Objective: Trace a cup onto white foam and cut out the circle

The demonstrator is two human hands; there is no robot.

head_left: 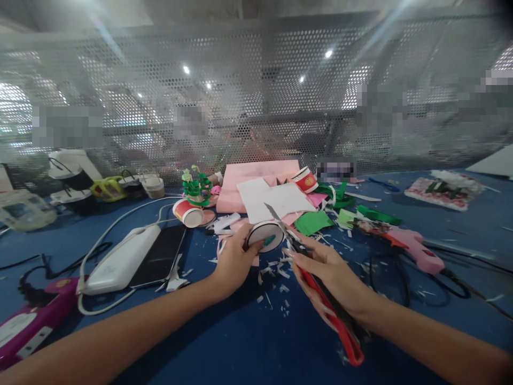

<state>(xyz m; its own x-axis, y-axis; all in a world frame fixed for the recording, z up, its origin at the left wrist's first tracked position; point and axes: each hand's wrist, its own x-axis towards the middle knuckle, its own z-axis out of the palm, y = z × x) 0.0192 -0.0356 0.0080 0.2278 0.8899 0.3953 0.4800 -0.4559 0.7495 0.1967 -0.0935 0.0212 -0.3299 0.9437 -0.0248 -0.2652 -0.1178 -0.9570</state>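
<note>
In front of me, my left hand (237, 256) pinches a round white disc (262, 231) with a dark rim, which looks like the bottom of a paper cup. Its thumb lies across the disc's face. Wrapped round a pair of scissors (316, 291) with red and black handles is my right hand (328, 272). One blade points up and away past the disc's right edge; how far the blades are apart is hard to see. White paper scraps (276, 272) are scattered beneath both hands.
Behind lie white paper (272, 200), pink sheets (230, 187), green paper (312, 222) and two red paper cups (188, 213). A pink glue gun (417, 248) with its cord lies right. On the left are a phone (160, 256), white power bank (124, 259) and purple power strip (44, 326).
</note>
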